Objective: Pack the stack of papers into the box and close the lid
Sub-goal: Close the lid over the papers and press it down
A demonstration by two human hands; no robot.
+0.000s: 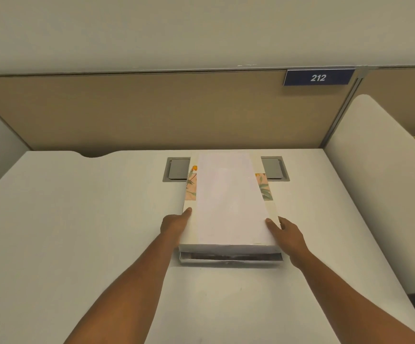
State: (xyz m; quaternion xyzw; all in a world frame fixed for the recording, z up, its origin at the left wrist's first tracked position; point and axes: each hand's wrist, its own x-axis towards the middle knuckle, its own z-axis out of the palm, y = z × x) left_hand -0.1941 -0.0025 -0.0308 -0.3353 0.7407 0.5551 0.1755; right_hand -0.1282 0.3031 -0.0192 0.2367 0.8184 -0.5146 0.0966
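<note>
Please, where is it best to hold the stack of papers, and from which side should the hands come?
Hold the stack of papers by its two long side edges near the close end, one hand from each side. It is long, narrow and thick, so a two-sided hold should keep the sheets together. The left hand and right hand are already placed so, above the box.

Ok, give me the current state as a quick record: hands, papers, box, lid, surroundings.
left hand: on the left side of the paper stack
right hand: on the right side of the paper stack
paper stack: white, lying on top of the floral item
floral item: box or lid, cannot tell which
silver-edged tray: showing beneath, near edge, dark inside
lid: not closed
desk: white, two grey hatches at the back
sign: reads 212
</note>
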